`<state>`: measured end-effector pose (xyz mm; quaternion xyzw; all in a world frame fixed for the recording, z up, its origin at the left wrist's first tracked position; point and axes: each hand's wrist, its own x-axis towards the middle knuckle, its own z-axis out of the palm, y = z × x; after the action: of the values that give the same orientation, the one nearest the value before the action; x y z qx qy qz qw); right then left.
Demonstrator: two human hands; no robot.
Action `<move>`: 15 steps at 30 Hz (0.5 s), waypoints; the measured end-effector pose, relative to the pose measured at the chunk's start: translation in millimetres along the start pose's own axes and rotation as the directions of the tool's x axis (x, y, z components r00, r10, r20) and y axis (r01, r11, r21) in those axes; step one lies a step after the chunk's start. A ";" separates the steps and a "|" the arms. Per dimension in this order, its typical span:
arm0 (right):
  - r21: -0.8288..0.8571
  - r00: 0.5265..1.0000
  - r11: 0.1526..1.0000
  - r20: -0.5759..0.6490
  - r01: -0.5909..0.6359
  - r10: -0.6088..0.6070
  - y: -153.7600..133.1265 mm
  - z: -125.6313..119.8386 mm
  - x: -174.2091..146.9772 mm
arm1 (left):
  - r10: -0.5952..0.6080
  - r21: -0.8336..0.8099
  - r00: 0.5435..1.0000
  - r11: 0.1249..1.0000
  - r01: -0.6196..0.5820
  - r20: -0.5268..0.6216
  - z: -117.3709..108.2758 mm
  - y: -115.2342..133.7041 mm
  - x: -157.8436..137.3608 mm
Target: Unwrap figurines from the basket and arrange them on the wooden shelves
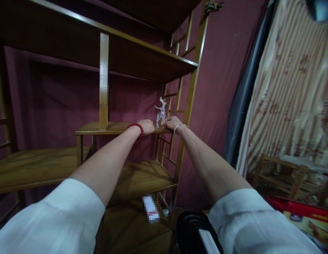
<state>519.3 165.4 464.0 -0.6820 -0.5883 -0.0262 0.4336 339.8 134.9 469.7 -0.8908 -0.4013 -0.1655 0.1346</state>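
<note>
A clear, glassy deer figurine (161,116) with antlers stands upright on the raised wooden shelf (116,127), close to its right end. At its right side is my right hand (172,122), a silver bangle on the wrist. The fingers of that hand are pinched at the figurine's lower part. My left hand (147,127), wearing a red bead bracelet, is just left of the figurine at the shelf's front edge. Its fingers are curled in, and their tips are hidden from me, so what they hold, if anything, does not show.
A wooden upright (103,81) divides the shelf unit, and an upper board (153,46) overhangs my hands. A blurred white box (150,209) lies below. Right of the unit hangs a striped curtain (282,81); a black rounded object (190,229) and a red package (306,218) are nearer.
</note>
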 end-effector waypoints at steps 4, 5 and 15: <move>0.028 0.999 1.000 -0.045 -0.011 0.012 6.3 -0.3 2.4 | 0.004 0.009 1.000 1.000 -0.004 -0.017 1.1 -0.5 -1.0; 0.033 0.998 0.999 -0.065 -0.014 0.016 8.0 -0.7 2.7 | 0.012 0.022 1.000 1.000 -0.012 -0.022 1.4 -0.3 -1.6; 0.117 0.992 0.992 -0.111 -0.049 0.062 16.8 -6.0 -6.5 | -0.074 0.042 0.986 0.996 0.081 -0.149 6.0 4.7 -10.6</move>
<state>534.1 157.8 454.8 -0.6697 -0.5437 -0.0196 0.5055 337.9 127.0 459.5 -0.8564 -0.4284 -0.2262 0.1785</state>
